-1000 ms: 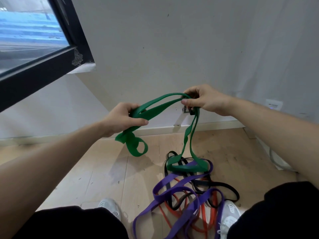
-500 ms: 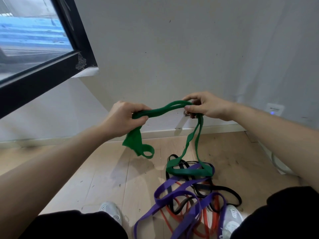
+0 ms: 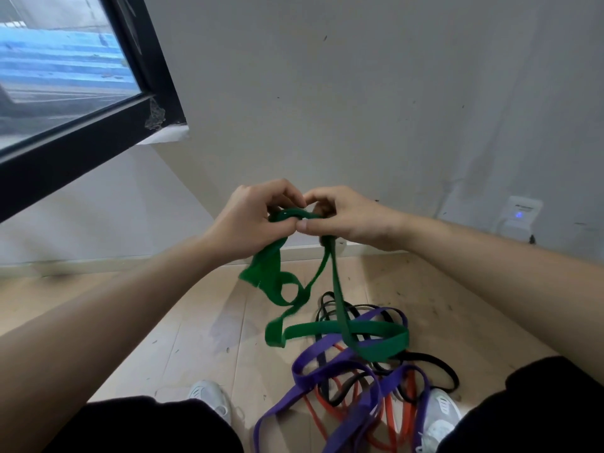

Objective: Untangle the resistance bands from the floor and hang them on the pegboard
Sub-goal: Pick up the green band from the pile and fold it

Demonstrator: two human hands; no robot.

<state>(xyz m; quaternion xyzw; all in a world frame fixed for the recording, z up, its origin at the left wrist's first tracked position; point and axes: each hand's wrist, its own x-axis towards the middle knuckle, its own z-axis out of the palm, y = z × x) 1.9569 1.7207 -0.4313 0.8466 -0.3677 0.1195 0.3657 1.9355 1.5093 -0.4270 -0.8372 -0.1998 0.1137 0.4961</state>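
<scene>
A green resistance band hangs from both my hands in twisted loops, its lower loop lying over the pile on the floor. My left hand grips a bunched part of it, and my right hand pinches the band right beside it, fingertips of both hands touching. Below lie a purple band, a black band and an orange-red band, tangled together on the wooden floor. No pegboard is in view.
A grey wall stands straight ahead, with a black-framed window at the left. A white wall socket with a blue light sits low at the right. My white shoes flank the pile.
My hands have come together, closing the gap between them; the stretch of green band between them is now bunched. The lower green loop has lifted and spread over the pile.
</scene>
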